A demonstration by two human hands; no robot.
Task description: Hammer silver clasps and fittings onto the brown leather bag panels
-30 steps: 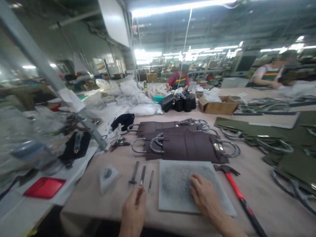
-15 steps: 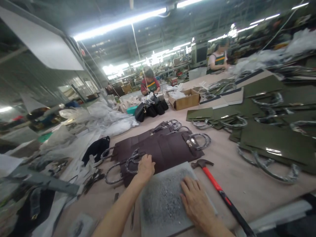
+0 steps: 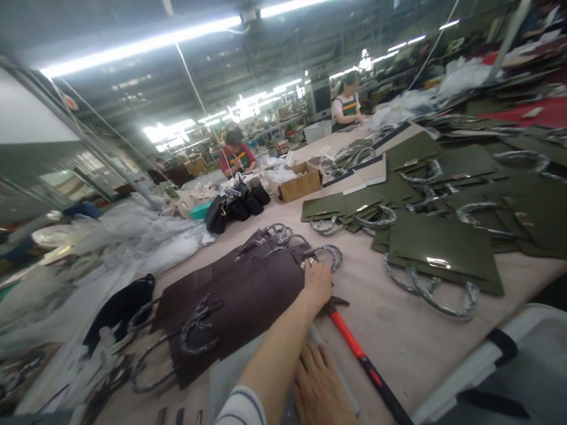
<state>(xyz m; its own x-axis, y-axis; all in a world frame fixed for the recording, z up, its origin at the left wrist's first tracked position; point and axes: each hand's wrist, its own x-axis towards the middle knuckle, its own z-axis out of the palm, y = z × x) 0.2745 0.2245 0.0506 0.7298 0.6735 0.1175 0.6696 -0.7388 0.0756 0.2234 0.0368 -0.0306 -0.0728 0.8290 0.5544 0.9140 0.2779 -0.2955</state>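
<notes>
Head view: left hand [image 3: 317,282] stretched to 12 o'clock, fingers on brown panel [image 3: 248,295] beside its handle [image 3: 332,255]; pinching or pressing, can't tell. Right hand [image 3: 319,391] flat and splayed at 6 o'clock, probably steadying pad [image 3: 224,378]. Hammer [image 3: 354,348] at 3, within reach.

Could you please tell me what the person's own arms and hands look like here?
Both hands are bare, without gloves. Behind the left hand the forearm is bare up to a white sleeve with thin dark stripes. The right hand shows to the wrist only, with no sleeve in view.
</notes>
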